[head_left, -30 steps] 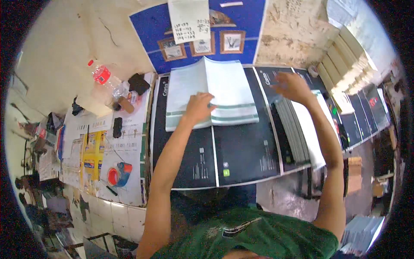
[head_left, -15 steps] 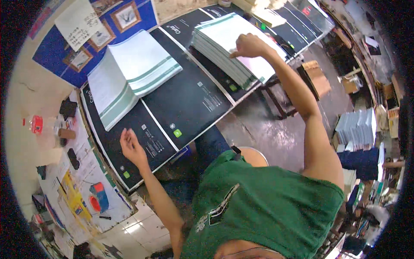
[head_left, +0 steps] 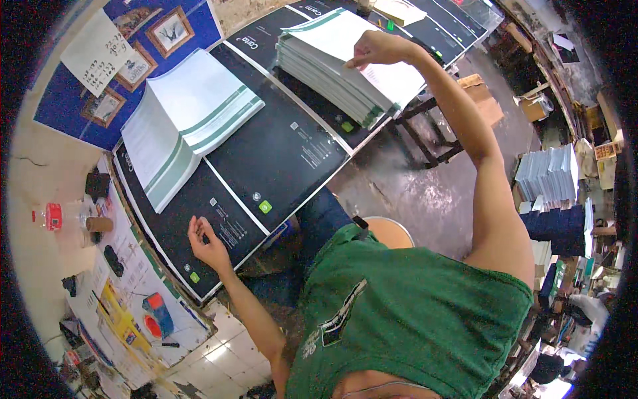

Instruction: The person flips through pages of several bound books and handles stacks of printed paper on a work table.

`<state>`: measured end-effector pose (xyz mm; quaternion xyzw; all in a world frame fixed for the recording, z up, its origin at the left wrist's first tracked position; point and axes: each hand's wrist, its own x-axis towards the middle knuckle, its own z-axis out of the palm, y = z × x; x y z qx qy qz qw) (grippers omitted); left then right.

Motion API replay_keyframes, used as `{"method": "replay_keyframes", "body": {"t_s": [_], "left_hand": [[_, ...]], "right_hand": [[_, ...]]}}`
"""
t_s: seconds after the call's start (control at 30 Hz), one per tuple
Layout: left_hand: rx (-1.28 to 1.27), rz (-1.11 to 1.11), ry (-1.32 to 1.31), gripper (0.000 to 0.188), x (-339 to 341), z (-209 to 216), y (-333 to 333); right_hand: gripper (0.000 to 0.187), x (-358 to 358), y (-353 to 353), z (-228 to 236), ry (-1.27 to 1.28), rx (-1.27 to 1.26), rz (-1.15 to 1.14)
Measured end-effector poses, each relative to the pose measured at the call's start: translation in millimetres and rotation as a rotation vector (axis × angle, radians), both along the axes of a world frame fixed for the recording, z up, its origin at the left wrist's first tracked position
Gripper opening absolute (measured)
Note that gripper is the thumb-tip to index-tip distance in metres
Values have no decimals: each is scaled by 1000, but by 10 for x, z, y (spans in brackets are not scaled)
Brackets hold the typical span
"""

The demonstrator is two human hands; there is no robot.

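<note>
My right hand (head_left: pixel 384 49) is over a thick stack of printed sheets (head_left: pixel 325 30) with green bands, at the far side of the table. Its fingers are drawn together, and their tips touch the top near the stack's left part; whether a sheet is pinched between them cannot be seen. Pinkish marks show on the paper beside the fingers. My left hand (head_left: pixel 208 245) hovers palm up above the table's near left part, fingers loosely curled and apart, holding nothing. Beyond it lies a spread pile of green-banded sheets (head_left: pixel 196 93), folded along the middle, its left half sloping down.
Black boards with white seams cover the table (head_left: pixel 279 143). On the left are a tape roll (head_left: pixel 157 316), a clear bottle with a red label (head_left: pixel 53 216) and a blue pinboard (head_left: pixel 50 110). A round stool (head_left: pixel 389 233) stands beside me; paper stacks (head_left: pixel 548 174) are at right.
The view has shifted slightly. My right hand's fingers have drawn together over the stack. My left hand stays near the same spot, still empty.
</note>
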<state>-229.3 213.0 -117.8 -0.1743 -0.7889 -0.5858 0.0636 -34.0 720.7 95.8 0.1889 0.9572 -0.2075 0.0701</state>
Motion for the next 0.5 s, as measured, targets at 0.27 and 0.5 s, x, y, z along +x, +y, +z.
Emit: {"method": "replay_keyframes", "body": {"t_s": [0.27, 0.5], "left_hand": [[-29, -1, 2, 31, -1, 21, 7], [-12, -1, -6, 31, -8, 11, 11]], "right_hand": [[49, 20, 40, -55, 26, 17, -18], [50, 46, 77, -107, 26, 26, -89]]}}
